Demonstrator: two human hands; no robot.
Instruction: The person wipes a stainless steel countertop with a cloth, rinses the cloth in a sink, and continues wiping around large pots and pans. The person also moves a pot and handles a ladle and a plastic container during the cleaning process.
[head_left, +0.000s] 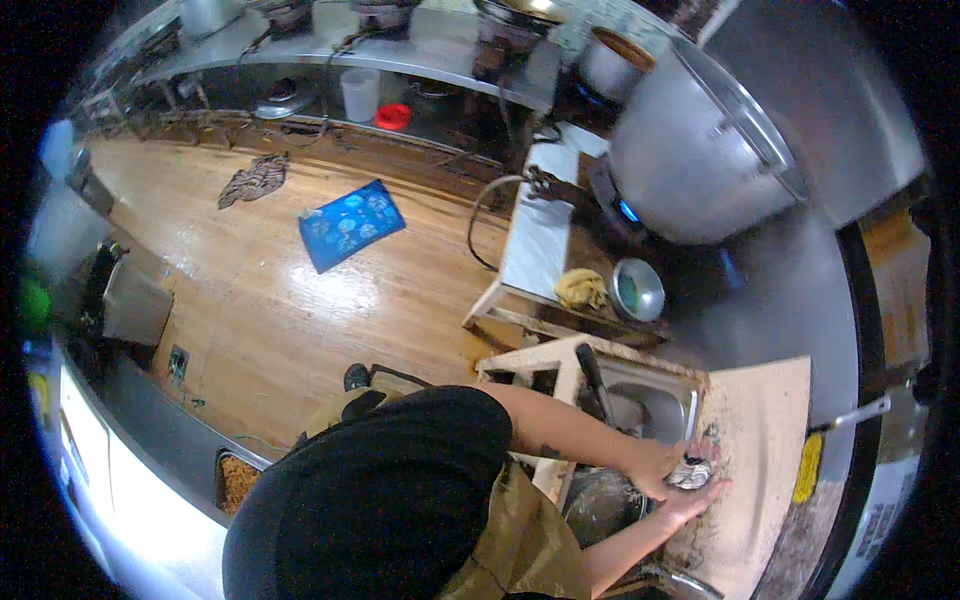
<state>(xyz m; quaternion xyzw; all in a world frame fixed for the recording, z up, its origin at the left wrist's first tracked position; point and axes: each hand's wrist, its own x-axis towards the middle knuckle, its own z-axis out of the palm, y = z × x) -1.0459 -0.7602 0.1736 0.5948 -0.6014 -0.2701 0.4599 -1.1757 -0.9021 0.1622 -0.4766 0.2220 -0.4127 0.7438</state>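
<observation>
Just past the sink's far edge, both my hands are together around a small silvery-white, crumpled-looking object (690, 474) with a dark spot; its kind is not clear. My left hand (655, 468) closes on it from the left side, fingers partly hidden. Beneath and beside it, my right hand (697, 503) cups it. Under my forearms is a metal sink (688, 400) set in a pale, stained counter. A pan with a dark handle (595, 380) leans in the sink. Below my left forearm, a wet metal vessel (603, 510) shows in part.
A pale sloped board (765, 425) borders the sink, with a yellow brush (808, 468) beyond. A large steel pot (690, 150) stands over a lit blue flame. Near it are a metal bowl (637, 290) and yellow cloth (581, 289). A blue mat (352, 225) lies on the floor.
</observation>
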